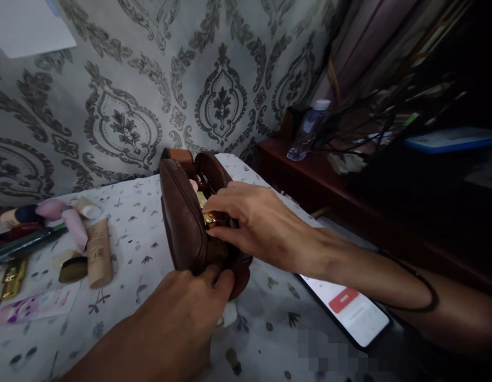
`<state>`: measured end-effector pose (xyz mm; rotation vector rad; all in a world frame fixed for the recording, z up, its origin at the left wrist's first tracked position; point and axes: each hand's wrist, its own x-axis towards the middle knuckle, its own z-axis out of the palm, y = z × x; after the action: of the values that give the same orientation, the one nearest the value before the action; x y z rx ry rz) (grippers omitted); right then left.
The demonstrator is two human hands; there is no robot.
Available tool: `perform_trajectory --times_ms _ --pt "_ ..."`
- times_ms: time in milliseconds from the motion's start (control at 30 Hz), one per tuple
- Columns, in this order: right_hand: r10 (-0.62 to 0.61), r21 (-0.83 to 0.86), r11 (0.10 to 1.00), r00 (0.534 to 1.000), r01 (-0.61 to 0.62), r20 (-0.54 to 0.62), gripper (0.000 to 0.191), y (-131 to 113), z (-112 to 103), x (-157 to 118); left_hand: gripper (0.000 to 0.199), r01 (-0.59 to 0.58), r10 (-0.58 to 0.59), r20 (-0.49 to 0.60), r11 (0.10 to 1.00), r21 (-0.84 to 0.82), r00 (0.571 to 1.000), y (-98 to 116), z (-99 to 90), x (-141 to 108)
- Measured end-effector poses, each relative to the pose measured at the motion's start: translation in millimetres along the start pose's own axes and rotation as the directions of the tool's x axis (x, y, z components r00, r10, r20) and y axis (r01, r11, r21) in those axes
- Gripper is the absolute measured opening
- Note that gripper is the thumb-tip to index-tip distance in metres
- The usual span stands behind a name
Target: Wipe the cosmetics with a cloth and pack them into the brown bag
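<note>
A brown leather pouch [181, 217] stands unzipped on the patterned white cloth [146, 233]. My left hand [186, 300] is closed on the near end of the pouch, its fingers at the rim. My right hand [249, 215] reaches into the opening, with thumb and forefinger pinched on a shiny gold cosmetic item [209, 219]; its exact kind is hidden. Beside it in the pouch are another gold piece [201, 199] and a dark, glossy item [202, 180]. The pouch's bottom is in shadow.
To the left lie a beige squeeze tube [98, 254], a pink roller-like tool [75, 225], a round brush [73, 269], a gold item [13, 278] and a printed packet [39, 305]. A lit phone [349, 310] lies under my right forearm. A bottle [308, 130] stands on the dark red ledge [288, 167].
</note>
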<state>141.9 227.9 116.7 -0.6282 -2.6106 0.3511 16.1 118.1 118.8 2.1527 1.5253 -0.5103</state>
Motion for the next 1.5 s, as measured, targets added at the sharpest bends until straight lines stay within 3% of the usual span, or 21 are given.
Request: perform_trajectory --times_ms 433,533,767,933,1200,1500 --pt "-0.015 0.125 0.992 1.0 0.012 0.023 0.013 13 -3 3 0.051 0.054 -0.056 -0.058 0.998 -0.034 0.997 -3 12.3 -3" --pt "-0.046 0.075 0.996 0.998 0.042 0.044 0.011 13 -2 5 0.053 0.06 -0.061 -0.057 0.998 -0.019 0.997 -3 14.4 -5" --pt "-0.093 -0.031 0.995 0.99 0.097 0.106 0.009 8 -3 9 0.05 0.004 -0.002 -0.163 1.0 0.012 0.987 -7 21.7 -8" --pt "-0.114 -0.148 0.98 0.983 0.135 0.143 0.005 5 2 11 0.04 0.006 -0.006 -0.148 1.0 0.003 0.989 -3 15.2 -10" --pt "-0.084 -0.294 0.945 0.973 0.146 0.215 0.003 -4 2 17 0.039 -0.008 0.014 -0.175 0.999 0.033 0.984 -3 17.1 -14" --pt "-0.213 -0.379 0.885 0.96 0.269 0.184 0.019 -2 30 12 0.039 -0.014 0.034 -0.201 0.995 0.1 0.979 -1 17.1 -15"
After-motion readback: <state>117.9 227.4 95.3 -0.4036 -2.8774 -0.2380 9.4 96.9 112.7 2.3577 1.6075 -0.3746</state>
